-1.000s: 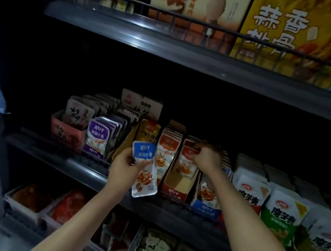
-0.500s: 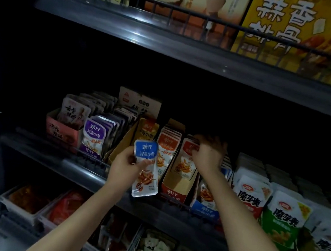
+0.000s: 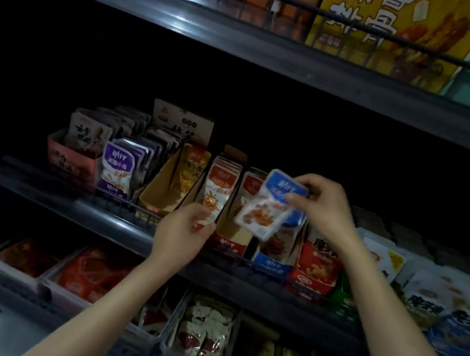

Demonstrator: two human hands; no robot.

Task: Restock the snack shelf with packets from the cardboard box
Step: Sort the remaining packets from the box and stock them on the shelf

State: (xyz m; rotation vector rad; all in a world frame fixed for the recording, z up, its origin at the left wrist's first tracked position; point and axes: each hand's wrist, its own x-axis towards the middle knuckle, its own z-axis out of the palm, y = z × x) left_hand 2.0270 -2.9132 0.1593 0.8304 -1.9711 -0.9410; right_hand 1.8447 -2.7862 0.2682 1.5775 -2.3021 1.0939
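Observation:
My right hand [image 3: 325, 210] pinches the top of a blue-and-white snack packet [image 3: 268, 211], which hangs tilted above the blue display box [image 3: 270, 267] on the middle shelf [image 3: 104, 215]. My left hand [image 3: 180, 230] hovers lower left of the packet, fingers loosely curled and holding nothing, close to the front of a row of orange-topped packets [image 3: 219, 184]. The cardboard supply box is out of view.
Purple packets [image 3: 117, 167], a pink display box [image 3: 72, 159] and a nearly empty yellow box [image 3: 163, 194] fill the shelf's left. White and green packets [image 3: 424, 297] crowd the right. Large cartons [image 3: 384, 26] stand behind the upper shelf's rail. Trays of red packets [image 3: 89, 274] sit below.
The blue packet passed from my left hand to my right and moved right, over the blue box. My left hand let go and dropped slightly. The view shifted closer.

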